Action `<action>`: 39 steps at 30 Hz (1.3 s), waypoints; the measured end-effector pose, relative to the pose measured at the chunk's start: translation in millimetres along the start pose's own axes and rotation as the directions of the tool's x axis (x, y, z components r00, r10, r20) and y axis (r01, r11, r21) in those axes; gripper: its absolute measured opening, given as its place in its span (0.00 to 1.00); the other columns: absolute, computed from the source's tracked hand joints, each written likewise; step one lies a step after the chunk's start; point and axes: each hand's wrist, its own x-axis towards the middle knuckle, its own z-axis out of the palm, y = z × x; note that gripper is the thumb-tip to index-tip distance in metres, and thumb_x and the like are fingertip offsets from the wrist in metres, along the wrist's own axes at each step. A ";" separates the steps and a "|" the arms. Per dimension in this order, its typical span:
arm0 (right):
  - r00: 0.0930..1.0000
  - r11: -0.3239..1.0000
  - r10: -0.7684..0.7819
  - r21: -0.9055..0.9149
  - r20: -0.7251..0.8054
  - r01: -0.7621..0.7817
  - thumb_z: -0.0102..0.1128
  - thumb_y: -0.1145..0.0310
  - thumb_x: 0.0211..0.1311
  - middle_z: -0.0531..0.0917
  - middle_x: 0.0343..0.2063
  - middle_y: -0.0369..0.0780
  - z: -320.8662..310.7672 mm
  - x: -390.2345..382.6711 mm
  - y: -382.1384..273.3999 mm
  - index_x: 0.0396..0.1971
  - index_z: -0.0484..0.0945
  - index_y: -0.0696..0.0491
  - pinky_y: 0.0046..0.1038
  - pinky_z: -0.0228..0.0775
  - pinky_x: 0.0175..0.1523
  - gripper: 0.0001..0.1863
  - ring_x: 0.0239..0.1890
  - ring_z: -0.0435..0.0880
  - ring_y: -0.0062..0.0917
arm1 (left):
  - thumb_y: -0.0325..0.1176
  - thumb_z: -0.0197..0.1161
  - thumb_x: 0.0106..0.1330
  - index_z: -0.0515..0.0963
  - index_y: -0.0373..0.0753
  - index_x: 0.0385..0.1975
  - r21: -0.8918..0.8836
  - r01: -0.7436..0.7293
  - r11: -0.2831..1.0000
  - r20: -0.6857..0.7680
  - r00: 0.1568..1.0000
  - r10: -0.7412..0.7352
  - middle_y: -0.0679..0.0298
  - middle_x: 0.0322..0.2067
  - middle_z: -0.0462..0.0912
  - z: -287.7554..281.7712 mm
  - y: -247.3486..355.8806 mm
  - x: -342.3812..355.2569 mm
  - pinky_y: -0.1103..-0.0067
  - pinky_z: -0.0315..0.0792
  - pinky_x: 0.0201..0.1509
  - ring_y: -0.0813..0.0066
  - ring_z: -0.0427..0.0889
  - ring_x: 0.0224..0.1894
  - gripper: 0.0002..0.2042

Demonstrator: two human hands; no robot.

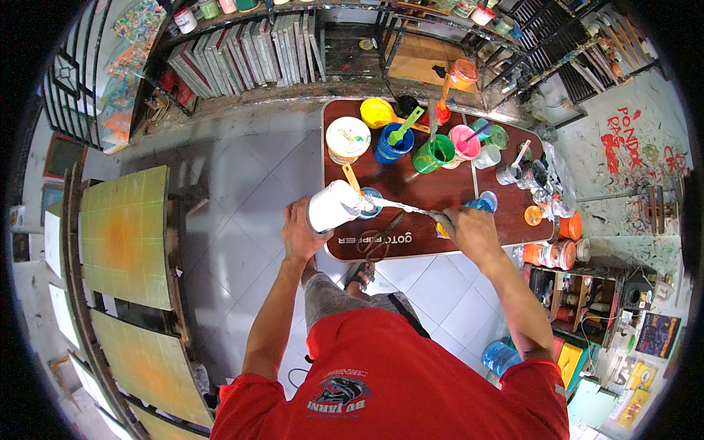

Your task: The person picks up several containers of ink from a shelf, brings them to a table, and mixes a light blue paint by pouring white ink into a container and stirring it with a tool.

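Observation:
My left hand is wrapped round a white plastic tub, held tilted over the near left part of the table. An orange-yellow stick pokes up from the tub's mouth. My right hand grips the dark handle of a long spatula. Its blade is coated in thick white paint and its tip reaches the tub's mouth. Partly hidden behind the tub and blade is a small blue cup. The paint inside the tub is mostly out of sight.
The brown table bears a lidded white bucket and yellow, blue, green and pink paint pots with stirrers. Framed screens fill the back shelf. Yellowish panels stand at left, orange tubs at right.

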 end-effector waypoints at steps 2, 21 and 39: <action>1.000 1.000 -0.013 -0.006 -0.018 0.012 0.55 0.52 0.65 0.81 0.18 0.46 0.0 1.4 -4.6 0.29 0.84 0.51 0.39 0.74 0.29 0.18 0.22 0.82 0.39 | 0.36 0.78 0.35 0.66 0.39 0.55 -0.003 0.001 1.000 -0.013 1.000 -0.001 0.57 0.51 0.74 -2.9 -2.5 -3.2 0.60 0.67 0.60 0.49 0.68 0.57 0.41; 1.000 1.000 -0.013 -0.012 -0.013 0.013 0.55 0.54 0.66 0.82 0.19 0.46 11.7 2.8 -8.0 0.27 0.82 0.52 0.39 0.74 0.29 0.18 0.22 0.83 0.40 | 0.35 0.77 0.32 0.67 0.38 0.57 -0.013 -0.068 0.998 -0.127 0.990 0.066 0.56 0.52 0.74 -14.3 -1.4 -8.8 0.61 0.69 0.59 0.48 0.70 0.55 0.44; 0.993 0.993 0.111 0.044 0.037 -0.113 0.54 0.51 0.67 0.80 0.16 0.48 17.9 -15.3 -7.5 0.25 0.82 0.52 0.42 0.74 0.28 0.20 0.21 0.82 0.42 | 0.38 0.77 0.38 0.68 0.38 0.54 -0.051 0.020 0.998 -0.109 0.994 -0.026 0.56 0.50 0.75 -17.1 2.7 -19.9 0.61 0.65 0.60 0.50 0.71 0.54 0.38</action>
